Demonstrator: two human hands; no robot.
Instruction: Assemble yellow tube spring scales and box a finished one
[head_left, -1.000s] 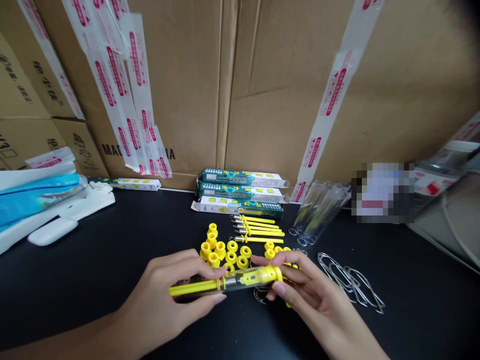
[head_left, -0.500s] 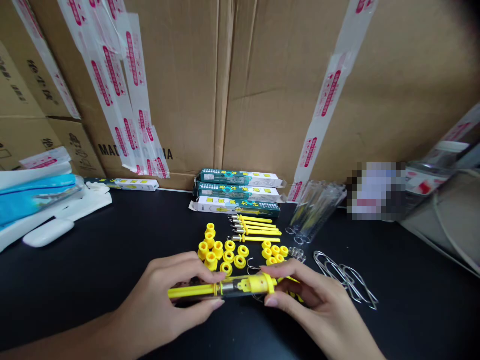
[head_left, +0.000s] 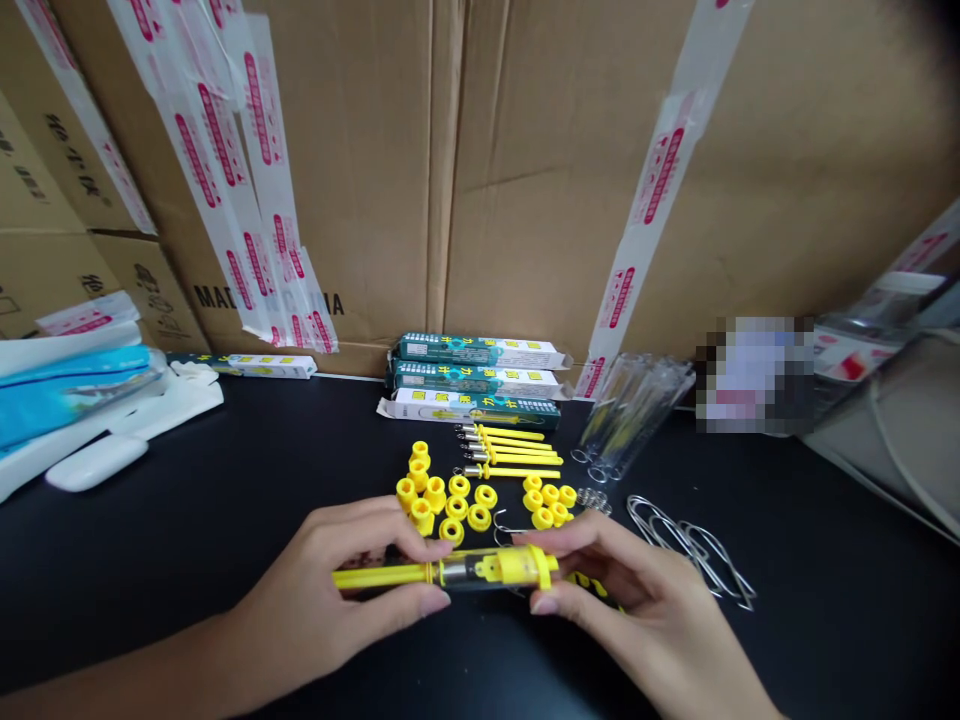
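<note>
A clear tube (head_left: 469, 570) with a yellow rod and a metal spring part inside lies level between my hands. My left hand (head_left: 360, 590) wraps round its left part, thumb and forefinger closed on it. At the right end, my right hand (head_left: 607, 590) pinches the yellow cap (head_left: 541, 567). Just beyond the tube are several yellow sleeves (head_left: 421, 515), yellow rings (head_left: 479, 517) and small yellow caps (head_left: 550, 495). Several yellow rods with metal ends (head_left: 525, 459) lie behind them. Part of a wire hook (head_left: 504, 525) shows behind the tube.
Small printed boxes (head_left: 480, 378) stand at the back against large cardboard (head_left: 375, 150). Clear tubes (head_left: 630, 415), small metal rings (head_left: 592, 500) and large metal hooks (head_left: 690, 550) lie to the right. At the left are a blue packet (head_left: 75, 395) and a white oval object (head_left: 97, 463).
Both hands keep their hold on the tube and have hardly moved. The view has shifted slightly.
</note>
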